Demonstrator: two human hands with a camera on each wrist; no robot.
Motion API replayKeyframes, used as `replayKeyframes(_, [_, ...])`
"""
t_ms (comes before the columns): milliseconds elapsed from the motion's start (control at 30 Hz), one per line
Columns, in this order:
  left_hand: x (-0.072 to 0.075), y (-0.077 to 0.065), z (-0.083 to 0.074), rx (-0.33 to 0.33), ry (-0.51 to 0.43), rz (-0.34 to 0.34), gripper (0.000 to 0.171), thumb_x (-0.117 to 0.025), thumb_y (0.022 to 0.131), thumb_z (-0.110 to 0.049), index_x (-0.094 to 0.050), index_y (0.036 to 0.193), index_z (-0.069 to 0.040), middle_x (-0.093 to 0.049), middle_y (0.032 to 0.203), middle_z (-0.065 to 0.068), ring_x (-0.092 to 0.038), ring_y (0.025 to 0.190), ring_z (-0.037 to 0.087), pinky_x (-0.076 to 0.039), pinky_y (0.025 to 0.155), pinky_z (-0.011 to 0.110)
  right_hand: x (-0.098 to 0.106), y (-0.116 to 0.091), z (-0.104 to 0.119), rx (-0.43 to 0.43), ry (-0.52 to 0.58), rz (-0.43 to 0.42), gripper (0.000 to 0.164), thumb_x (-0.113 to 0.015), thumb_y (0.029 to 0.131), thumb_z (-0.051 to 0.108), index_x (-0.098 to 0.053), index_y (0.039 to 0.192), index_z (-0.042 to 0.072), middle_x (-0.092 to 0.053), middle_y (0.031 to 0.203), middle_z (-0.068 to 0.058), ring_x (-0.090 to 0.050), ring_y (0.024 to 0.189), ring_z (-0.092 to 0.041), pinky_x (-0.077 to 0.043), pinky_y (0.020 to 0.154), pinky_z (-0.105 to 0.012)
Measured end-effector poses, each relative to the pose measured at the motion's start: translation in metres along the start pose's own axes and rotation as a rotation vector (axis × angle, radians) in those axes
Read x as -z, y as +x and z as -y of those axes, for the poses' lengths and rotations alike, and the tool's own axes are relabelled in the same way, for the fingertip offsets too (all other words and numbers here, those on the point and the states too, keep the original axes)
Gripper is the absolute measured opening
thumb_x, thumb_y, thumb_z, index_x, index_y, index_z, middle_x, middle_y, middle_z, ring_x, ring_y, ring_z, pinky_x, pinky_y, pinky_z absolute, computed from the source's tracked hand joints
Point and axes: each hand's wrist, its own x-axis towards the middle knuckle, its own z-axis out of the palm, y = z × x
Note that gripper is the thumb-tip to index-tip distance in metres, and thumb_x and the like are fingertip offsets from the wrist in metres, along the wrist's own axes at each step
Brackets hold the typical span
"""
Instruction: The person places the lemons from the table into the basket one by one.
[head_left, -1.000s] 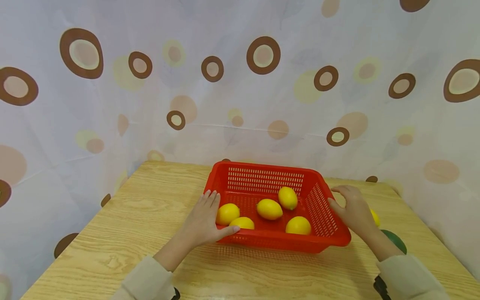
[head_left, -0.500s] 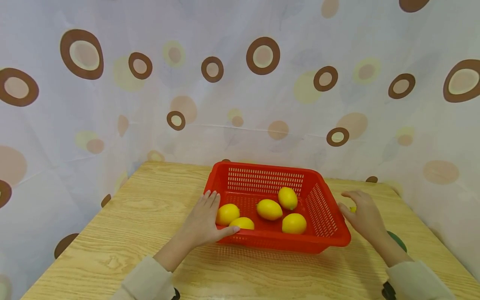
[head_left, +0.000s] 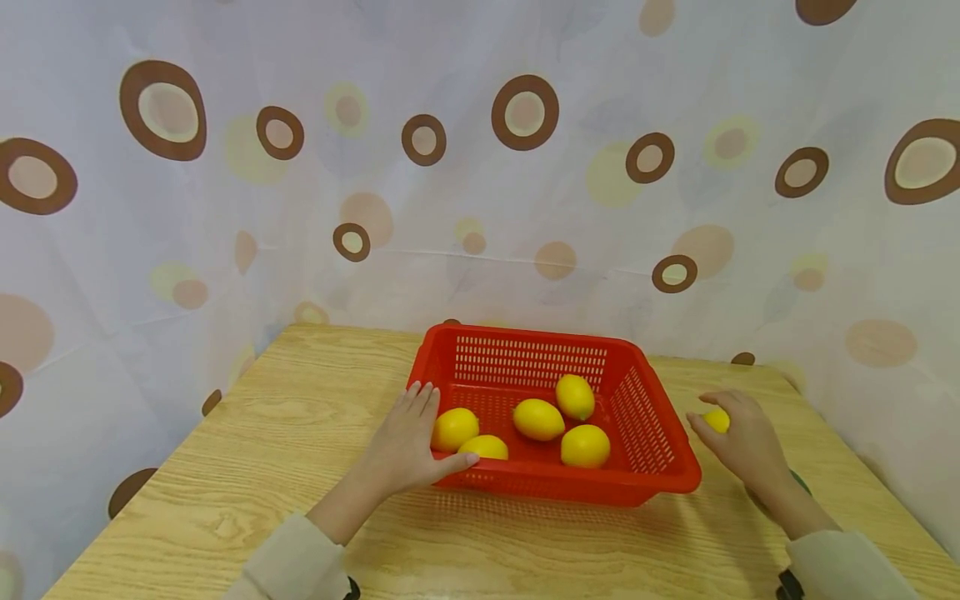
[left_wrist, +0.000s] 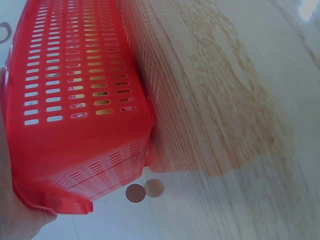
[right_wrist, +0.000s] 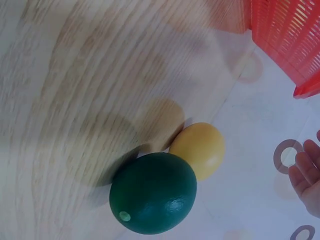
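A red slotted plastic basket [head_left: 555, 473] holds several lemons [head_left: 538, 419]. My left hand [head_left: 405, 442] rests on its near left corner, fingers straight over the left rim and thumb along the front rim. To the right of the basket, my right hand [head_left: 746, 437] hovers with thumb and fingers spread apart over a lone lemon [head_left: 716, 419], which the hand partly hides in the head view. In the right wrist view a gap separates the hand [right_wrist: 307, 172] from that lemon [right_wrist: 198, 150]. A dark green, avocado-like fruit [right_wrist: 152, 194] lies against the lemon.
The wooden table [head_left: 285, 417] carries everything. A patterned curtain [head_left: 480, 192] hangs along its back and sides. The avocado-like fruit [head_left: 801, 481] is mostly hidden by the right wrist in the head view.
My right hand has moved right, away from the basket's right rim to above the lone lemon. The front right lemon in the basket has rolled slightly left. The left hand has stayed put.
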Motion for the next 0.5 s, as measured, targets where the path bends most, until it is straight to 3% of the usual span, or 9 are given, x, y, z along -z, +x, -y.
replayKeyframes(500, [0.002,-0.002,-0.002,-0.006,-0.005,-0.005,0.096,-0.050,0.082,-0.064,-0.028,0.141,0.008,-0.027,0.149,0.023,-0.018,0.142,0.037,-0.015,0.117,0.046,0.007,-0.010,-0.014,-0.111,-0.024,0.117,0.043,-0.064,0.085,0.023,-0.058,0.108,-0.014,-0.057,0.108,-0.035,-0.048,0.102,-0.049,-0.038,0.084,-0.061])
